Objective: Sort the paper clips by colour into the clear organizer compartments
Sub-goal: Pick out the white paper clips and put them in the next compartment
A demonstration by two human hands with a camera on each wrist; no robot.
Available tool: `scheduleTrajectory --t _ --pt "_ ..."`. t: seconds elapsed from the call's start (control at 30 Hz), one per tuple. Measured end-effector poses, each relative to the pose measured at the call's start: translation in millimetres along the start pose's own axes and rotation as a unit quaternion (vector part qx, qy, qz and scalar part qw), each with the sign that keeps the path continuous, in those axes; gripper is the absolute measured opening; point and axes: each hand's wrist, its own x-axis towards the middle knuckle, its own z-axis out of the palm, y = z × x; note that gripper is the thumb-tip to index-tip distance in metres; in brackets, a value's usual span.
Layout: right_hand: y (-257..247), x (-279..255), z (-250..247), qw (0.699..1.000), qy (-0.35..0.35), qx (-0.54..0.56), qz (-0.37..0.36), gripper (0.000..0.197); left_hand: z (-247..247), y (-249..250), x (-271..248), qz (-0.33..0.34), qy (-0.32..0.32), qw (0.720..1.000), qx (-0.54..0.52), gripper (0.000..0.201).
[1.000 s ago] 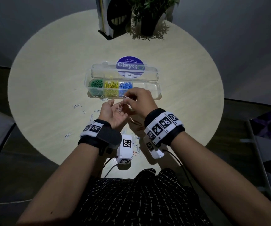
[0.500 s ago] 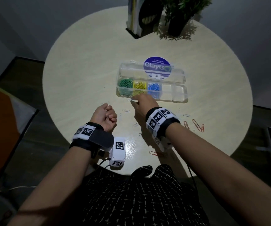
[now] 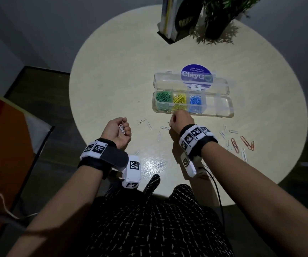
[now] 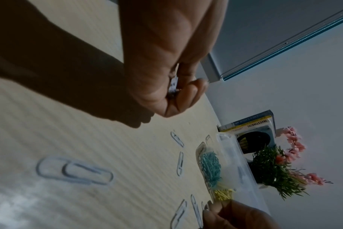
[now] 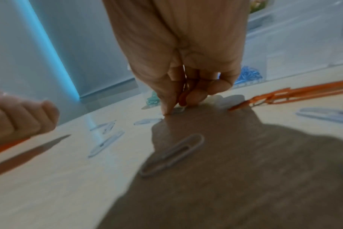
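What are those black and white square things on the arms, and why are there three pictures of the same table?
Those squares are markers on wristbands that carry little cameras. No robot here: just a person sorting paper clips by colour. The big picture comes from a camera on the person's head, looking down. The other two come from the wrist cameras, looking along each hand.

On the round table lies a clear organizer, open, with green clips, yellow clips and blue clips in separate compartments. White clips and red clips lie loose on the table.

The left hand is curled round a few white clips it has gathered. The right hand reaches down to a white clip on the table with its fingertips, with something red tucked in its fingers.
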Motion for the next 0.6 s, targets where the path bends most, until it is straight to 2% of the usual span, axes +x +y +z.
scheduleTrajectory --t 0.23,0.47,0.6 --pt "-4 -10 7 0.999 0.001 0.044 -0.004 0.016 -13 5 3 0.005 -0.043 0.997 -0.059 0.037" --pt "-8 -25 16 0.996 -0.006 -0.081 -0.029 0.021 -17 -3 5 -0.008 -0.104 0.992 -0.076 0.044" --pt "-19 -34 18 0.997 0.004 -0.069 -0.029 0.021 -20 -4 7 -0.012 -0.116 0.99 -0.083 0.046"
